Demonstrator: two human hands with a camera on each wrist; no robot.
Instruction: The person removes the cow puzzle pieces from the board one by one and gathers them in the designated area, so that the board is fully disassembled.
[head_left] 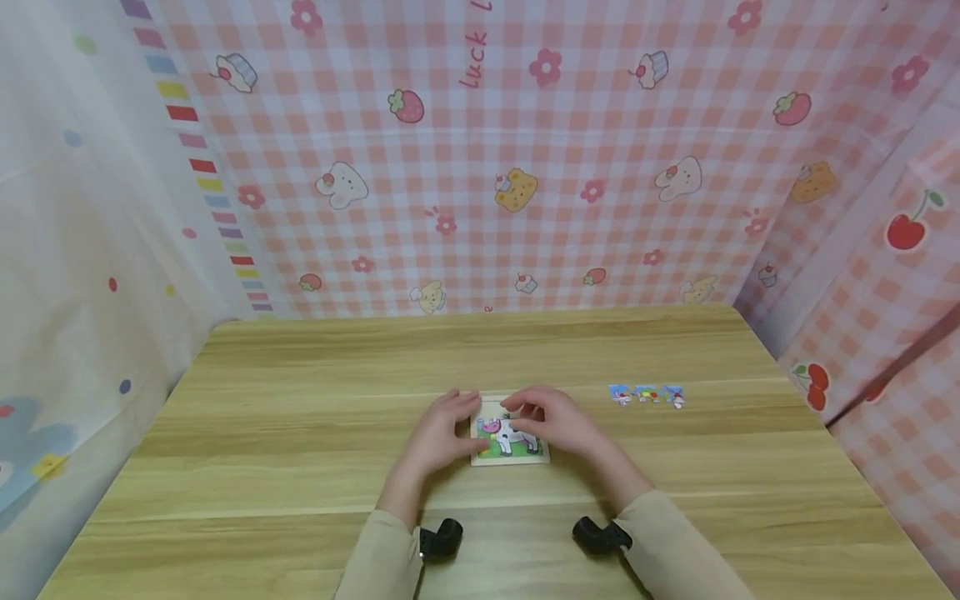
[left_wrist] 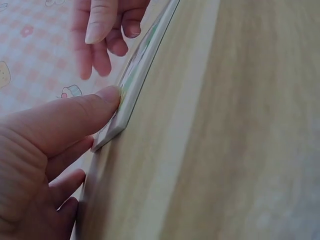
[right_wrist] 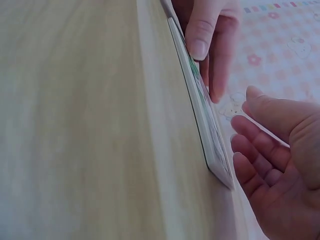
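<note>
A small wooden puzzle board with a cow picture lies flat on the table. Bare wood shows in its upper part, between the hands. My left hand holds the board's left side, its thumb pressed on the picture near the edge and its fingers along the upper left corner. Above the board's right side hovers my right hand, fingers loosely bent and thumb apart from them. In the right wrist view nothing shows between those fingers.
Several small blue picture puzzle pieces lie in a row on the wooden table, right of the board. Black wrist mounts sit on both forearms. A pink checked curtain hangs behind the table's far edge.
</note>
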